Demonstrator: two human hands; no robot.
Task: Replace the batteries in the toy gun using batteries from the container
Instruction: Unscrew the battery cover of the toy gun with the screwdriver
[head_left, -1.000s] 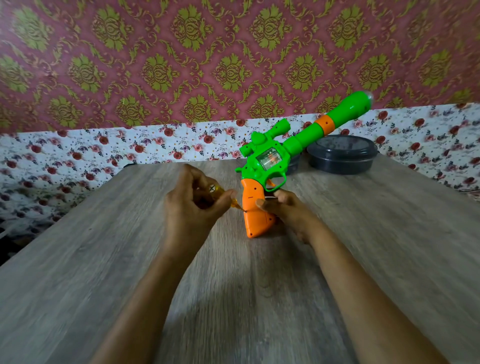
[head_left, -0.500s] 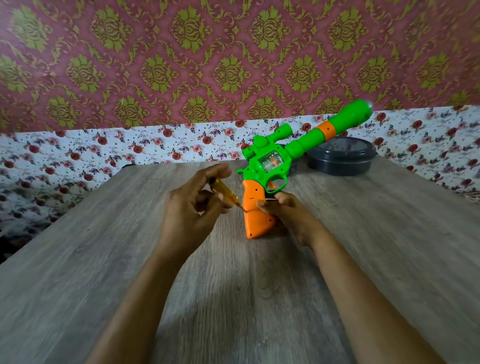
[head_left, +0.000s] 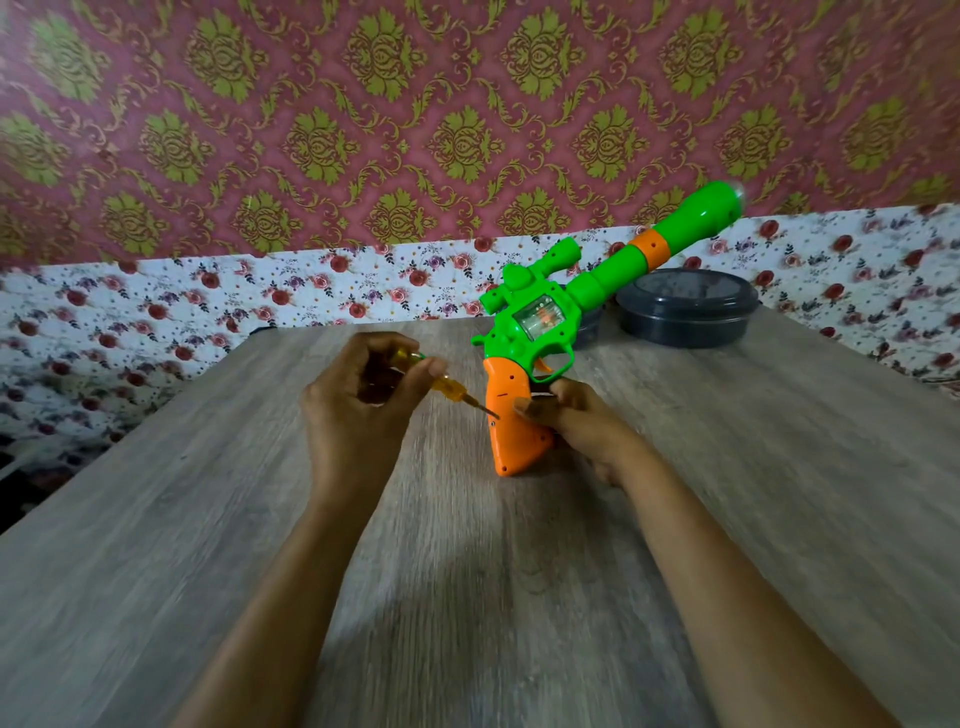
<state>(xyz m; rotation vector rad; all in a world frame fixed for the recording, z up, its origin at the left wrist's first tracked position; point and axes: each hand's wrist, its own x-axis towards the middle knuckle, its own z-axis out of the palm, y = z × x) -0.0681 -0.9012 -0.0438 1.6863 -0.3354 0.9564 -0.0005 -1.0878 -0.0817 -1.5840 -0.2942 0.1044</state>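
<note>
Pinching screwdriver (head_left: 451, 387), left hand (head_left: 363, 402) | gripping toy gun (head_left: 551, 312), right hand (head_left: 584, 423)

1. I read this as a lived-in room in a home.
2. Back wall: maroon wallpaper (head_left: 467, 130) with green-gold damask medallions.
3. Below it, a white floral band (head_left: 208, 306) of red roses.
4. Grey wood-grain table (head_left: 182, 519) in front.
5. Household things at the table: bright plastic toy gun (head_left: 535, 322), dark lidded container (head_left: 685, 317).
</note>
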